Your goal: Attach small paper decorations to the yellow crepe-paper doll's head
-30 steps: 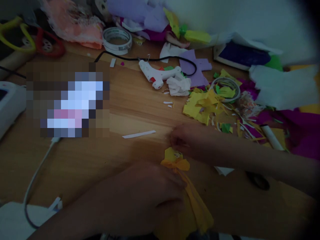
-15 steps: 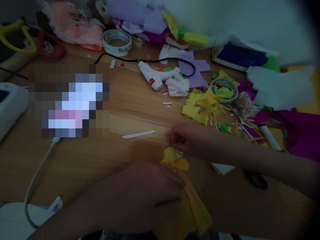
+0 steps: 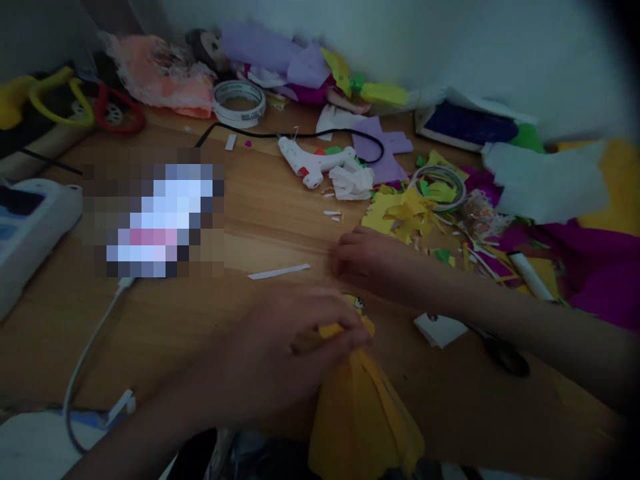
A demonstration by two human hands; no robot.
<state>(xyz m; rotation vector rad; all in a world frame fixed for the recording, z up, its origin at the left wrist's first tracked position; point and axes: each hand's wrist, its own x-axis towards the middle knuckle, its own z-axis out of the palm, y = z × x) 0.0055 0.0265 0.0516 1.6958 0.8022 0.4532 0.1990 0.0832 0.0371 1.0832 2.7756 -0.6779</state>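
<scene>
We see left hand [image 3: 295, 347] pinching top of yellow paper figure [image 3: 363, 407] at near table edge. Right hand [image 3: 365, 263] curled, fingertips on table [image 3: 280, 200] just above figure's face; grasp unclear. We judge skirt formed, head detail unfinished. Bare wood left; yellow scraps [image 3: 400, 217] and glue gun [image 3: 320, 160] beyond.

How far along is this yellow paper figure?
Cutting looks mostly done: yellow scraps lie piled near the glue gun. In hand: the left hand grips the yellow paper figure at its neck; the right hand rests just above its head. What remains is unclear.
</scene>
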